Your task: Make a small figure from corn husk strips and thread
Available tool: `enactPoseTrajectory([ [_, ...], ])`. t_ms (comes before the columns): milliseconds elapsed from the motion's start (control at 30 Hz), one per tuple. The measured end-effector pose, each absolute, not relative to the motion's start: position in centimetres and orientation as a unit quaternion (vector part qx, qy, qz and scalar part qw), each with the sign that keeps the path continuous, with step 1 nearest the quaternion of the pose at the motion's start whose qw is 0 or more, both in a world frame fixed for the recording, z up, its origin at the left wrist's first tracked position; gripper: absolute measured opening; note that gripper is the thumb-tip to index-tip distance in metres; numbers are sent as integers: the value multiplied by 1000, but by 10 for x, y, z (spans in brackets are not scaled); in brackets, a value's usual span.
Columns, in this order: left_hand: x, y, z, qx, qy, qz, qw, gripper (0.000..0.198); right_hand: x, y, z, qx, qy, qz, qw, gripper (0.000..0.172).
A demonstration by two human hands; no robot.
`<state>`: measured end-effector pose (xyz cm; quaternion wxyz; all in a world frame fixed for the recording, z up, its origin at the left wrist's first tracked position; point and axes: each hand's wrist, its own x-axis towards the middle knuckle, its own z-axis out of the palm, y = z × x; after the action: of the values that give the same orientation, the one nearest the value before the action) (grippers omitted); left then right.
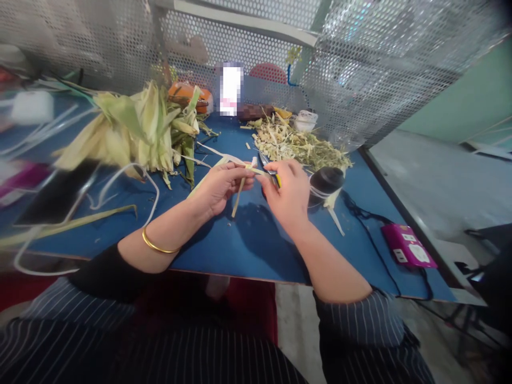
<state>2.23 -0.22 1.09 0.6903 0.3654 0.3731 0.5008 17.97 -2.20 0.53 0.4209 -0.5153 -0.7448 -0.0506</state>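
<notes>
My left hand (226,184) is closed in a pinch on pale corn husk strips (239,197), which cross at its fingertips. One strip hangs down below the fingers and others trail up and to the left. My right hand (290,186) meets it from the right, thumb and finger closed at the end of the same strips. Tucked in that hand is a pair of scissors (264,161) with a yellow and dark handle, its blades pointing away from me. The fingers cover most of the handle.
Whole corn husks (148,120) are heaped at the left, husk scraps (300,141) at the back right. A dark spool-like object (327,181) stands beside my right hand. Farther right lie a purple packet (408,245) and a black cord (372,242). A perforated metal screen (256,37) borders the back.
</notes>
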Motion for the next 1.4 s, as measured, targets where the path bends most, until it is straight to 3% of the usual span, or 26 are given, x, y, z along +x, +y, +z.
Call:
enactPoseTrajectory([
  [167,24,-2,6,371,388,505,676,12,178,-22,2,-505,-790,-18,348,28],
  [567,25,2,5,351,411,537,648,16,176,-29,6,-479,-811,-40,333,25],
  [733,21,4,8,349,412,500,677,7,180,-24,8,-506,-798,3,326,24],
  [1067,21,6,4,427,464,459,626,20,184,-19,7,-519,-798,19,305,22],
  [1233,21,6,6,397,448,438,670,18,183,-11,0,-546,-763,156,310,21],
  [1400,20,3,8,419,438,432,668,27,179,-8,-3,-479,-641,378,465,17],
])
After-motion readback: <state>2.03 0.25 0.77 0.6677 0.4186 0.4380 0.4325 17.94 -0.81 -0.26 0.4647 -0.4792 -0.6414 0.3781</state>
